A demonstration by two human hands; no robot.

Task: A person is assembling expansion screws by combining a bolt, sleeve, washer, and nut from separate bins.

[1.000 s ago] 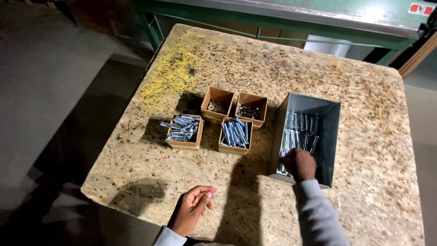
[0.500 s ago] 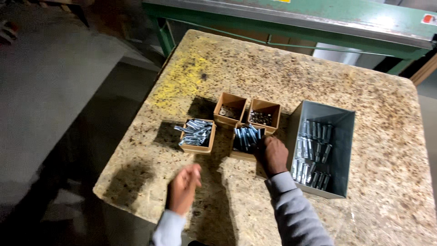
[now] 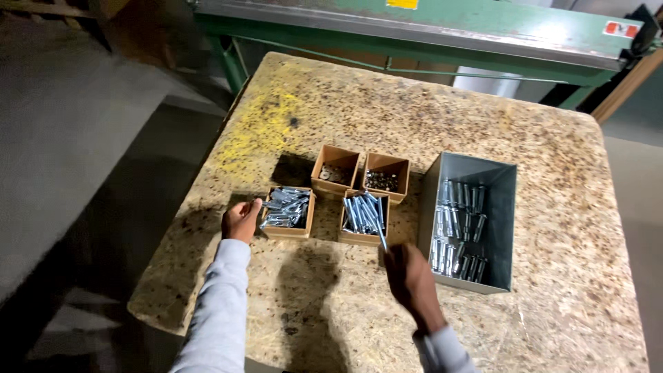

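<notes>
My left hand [image 3: 241,220] rests against the left side of a small cardboard box [image 3: 304,222] filled with silver bolts. My right hand [image 3: 412,278] hovers over the table just in front of a second cardboard box [image 3: 361,238] of longer bolts, fingers closed on one long silver bolt [image 3: 380,237] that points up toward that box. To the right of this hand stands a grey metal bin [image 3: 429,197] holding several silver bolts.
Two more small cardboard boxes sit behind: one with washers [image 3: 335,168], one with dark nuts [image 3: 386,178]. All stand on a chipboard table top [image 3: 414,103] with a yellow stain at the far left. A green metal machine frame [image 3: 414,27] runs behind; the floor drops off at left.
My right hand left the grey bin, went left to the box of long bolts and now sits just in front of it holding a bolt. My left hand moved from the near edge up to the left box.
</notes>
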